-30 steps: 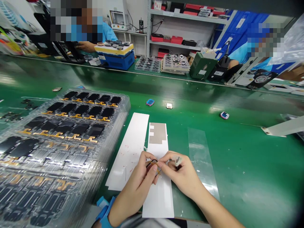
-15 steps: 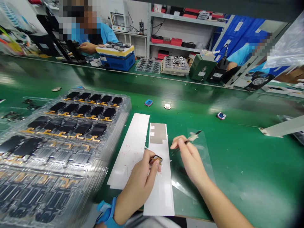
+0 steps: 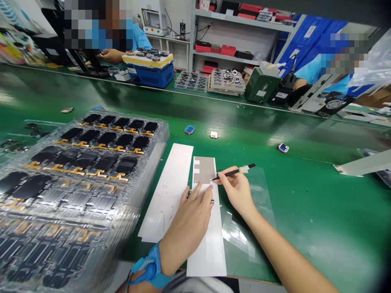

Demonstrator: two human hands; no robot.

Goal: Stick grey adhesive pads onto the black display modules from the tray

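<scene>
My left hand lies palm down over a white strip, its fingertips stretched toward the lower edge of a grey adhesive sheet. A dark edge of a small watch screen peeks out beside the fingers; the hand covers the rest of it. Pinched in my right hand are black tweezers with pale tape wrapped near the rear end. Their tip touches or hovers at the grey sheet's lower right corner, close to my left fingertips.
Stacked clear trays of watch screens fill the left. Another white strip and a clear film flank the work. Small watch parts lie farther back. Across the bench, two people sit behind a blue box and other equipment.
My left hand has turned palm down and moved forward over the strip, mostly covering the watch screen. My right hand has brought the tweezers' tip left to the grey sheet's corner.
</scene>
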